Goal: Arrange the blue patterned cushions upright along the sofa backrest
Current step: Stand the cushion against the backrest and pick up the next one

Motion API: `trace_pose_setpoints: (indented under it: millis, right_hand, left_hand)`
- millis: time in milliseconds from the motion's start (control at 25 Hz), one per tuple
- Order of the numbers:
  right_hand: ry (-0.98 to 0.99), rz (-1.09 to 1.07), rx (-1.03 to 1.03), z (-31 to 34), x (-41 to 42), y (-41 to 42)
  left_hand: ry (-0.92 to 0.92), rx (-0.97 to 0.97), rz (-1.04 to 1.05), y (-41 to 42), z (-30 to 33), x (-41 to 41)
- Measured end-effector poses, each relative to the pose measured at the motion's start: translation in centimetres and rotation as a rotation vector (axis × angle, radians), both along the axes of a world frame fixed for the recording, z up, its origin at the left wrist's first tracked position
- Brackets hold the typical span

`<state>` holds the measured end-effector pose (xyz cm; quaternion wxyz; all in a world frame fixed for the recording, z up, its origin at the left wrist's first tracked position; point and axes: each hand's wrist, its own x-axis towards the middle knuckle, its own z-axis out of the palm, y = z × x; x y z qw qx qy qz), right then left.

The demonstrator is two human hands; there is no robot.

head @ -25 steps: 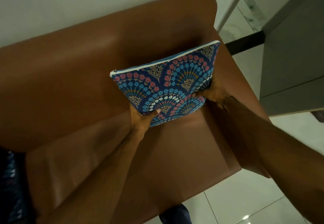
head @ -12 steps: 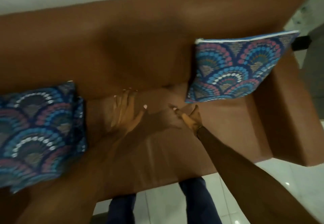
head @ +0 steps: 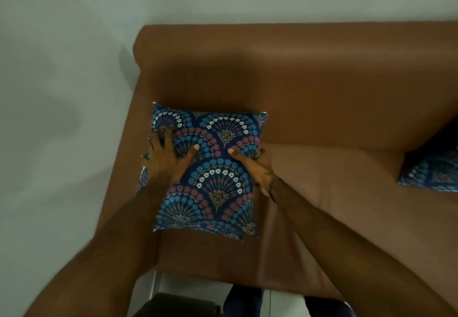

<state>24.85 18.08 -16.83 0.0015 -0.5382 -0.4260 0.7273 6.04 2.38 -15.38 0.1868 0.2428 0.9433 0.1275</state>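
Observation:
A blue patterned cushion [head: 213, 175] lies at the left end of the brown sofa [head: 322, 88], its top edge against the backrest. My left hand [head: 168, 160] grips its left side with the thumb on the front face. My right hand [head: 257, 168] holds its right edge, thumb on the front. A sliver of more blue patterned fabric [head: 142, 175] shows behind my left hand; I cannot tell whether it is another cushion. A second blue patterned cushion [head: 431, 172] leans against the backrest at the right edge of view, partly cut off.
The sofa's left armrest [head: 124, 168] runs beside the held cushion, next to a pale wall [head: 62, 93]. Bare seat [head: 334, 180] stretches between the two cushions. A dark object [head: 178, 304] and my legs [head: 245, 301] sit below the sofa's front edge.
My view has swung to the sofa's left end. Both hands, empty over the seat half a second ago, now hold the left cushion. The cushion placed earlier stands at the right.

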Motion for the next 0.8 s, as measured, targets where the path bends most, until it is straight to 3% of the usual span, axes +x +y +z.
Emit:
trace_pose_setpoints:
  millis: [160,360,560,800]
  right_hand:
    - [0.075,0.041,-0.083,-1.2,-1.0,-0.6]
    - [0.133,-0.008,0.014,-0.7,4.6,3.0]
    - [0.113,-0.079,0.251,1.6,15.7,11.4]
    - [0.022,-0.215,0.539,3.1,28.9,20.5]
  left_hand:
    - [-0.377,0.318,0.401,-0.2,0.5,-3.1]
    - [-0.524,0.574,0.514,1.1,4.6,-0.3]
    - [-0.607,0.611,0.212,8.4,5.2,8.6]
    - [-0.736,0.699,0.081,19.2,2.7,20.0]
